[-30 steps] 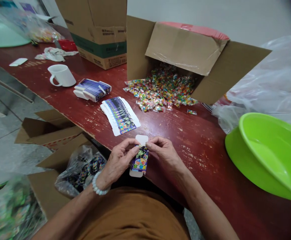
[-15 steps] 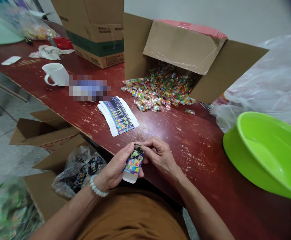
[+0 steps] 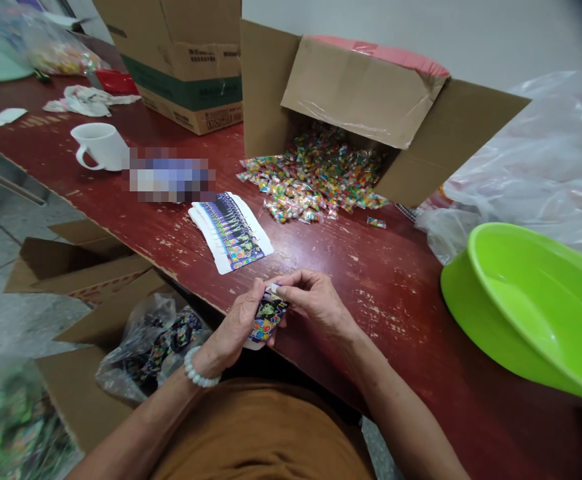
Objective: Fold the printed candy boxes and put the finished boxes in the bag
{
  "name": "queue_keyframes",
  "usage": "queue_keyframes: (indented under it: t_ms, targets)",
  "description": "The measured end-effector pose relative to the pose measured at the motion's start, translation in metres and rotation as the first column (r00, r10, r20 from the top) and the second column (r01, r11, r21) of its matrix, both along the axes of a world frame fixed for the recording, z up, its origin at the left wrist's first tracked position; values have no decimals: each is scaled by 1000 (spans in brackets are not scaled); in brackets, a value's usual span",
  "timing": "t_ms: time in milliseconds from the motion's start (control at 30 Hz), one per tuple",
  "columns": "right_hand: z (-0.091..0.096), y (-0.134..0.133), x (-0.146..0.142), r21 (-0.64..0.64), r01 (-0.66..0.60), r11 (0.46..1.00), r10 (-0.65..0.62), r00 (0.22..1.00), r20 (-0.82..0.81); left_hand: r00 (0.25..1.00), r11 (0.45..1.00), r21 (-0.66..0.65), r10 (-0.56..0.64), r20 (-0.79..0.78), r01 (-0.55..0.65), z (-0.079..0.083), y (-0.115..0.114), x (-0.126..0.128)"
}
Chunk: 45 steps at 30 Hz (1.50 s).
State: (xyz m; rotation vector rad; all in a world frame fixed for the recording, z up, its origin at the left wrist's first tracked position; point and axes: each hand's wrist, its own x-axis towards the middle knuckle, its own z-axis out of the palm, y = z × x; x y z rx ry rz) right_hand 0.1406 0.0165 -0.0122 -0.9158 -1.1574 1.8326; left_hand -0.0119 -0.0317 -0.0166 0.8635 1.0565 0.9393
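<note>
My left hand [image 3: 235, 328] and my right hand [image 3: 315, 301] both grip a small printed paper box [image 3: 267, 317] at the near edge of the red table [image 3: 401, 293]. The left hand holds its body from the side; the right fingers pinch its top end. A fanned stack of flat printed box blanks [image 3: 231, 231] lies just beyond my hands. Farther back, wrapped candies [image 3: 311, 180] spill out of a cardboard carton [image 3: 371, 100] lying on its side.
A green plastic basin [image 3: 531, 307] sits at the right, clear plastic sheeting [image 3: 545, 167] behind it. A white mug [image 3: 98, 145] and a second carton [image 3: 181, 60] stand at the back left. Below the table's left edge is a box with a bag of printed packs [image 3: 155, 343].
The white top flap that stood up a second ago is now folded down onto the box. My hands have shifted slightly left with the box.
</note>
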Motion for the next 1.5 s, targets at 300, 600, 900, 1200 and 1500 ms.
queue_keyframes:
  t_ms: [300,600,900,1200,1500]
  targets:
    - [-3,-10,4,360,15,933,-71,987,143,996,999,36,34,-83,-31,4,4,1]
    - [-3,3,-5,8,50,999,-50,998,38,982,988,-156,50,182,-22,3,8,1]
    - [-2,-6,-8,166,114,980,-148,966,213,984,993,-65,106,144,-97,-7,5,1]
    - [3,-5,-11,281,75,957,-143,963,227,995,995,34,98,-11,-98,-11,3,2]
    - [3,0,1,440,-72,895,-112,919,379,998,998,-33,45,-33,-46,-6,-1,2]
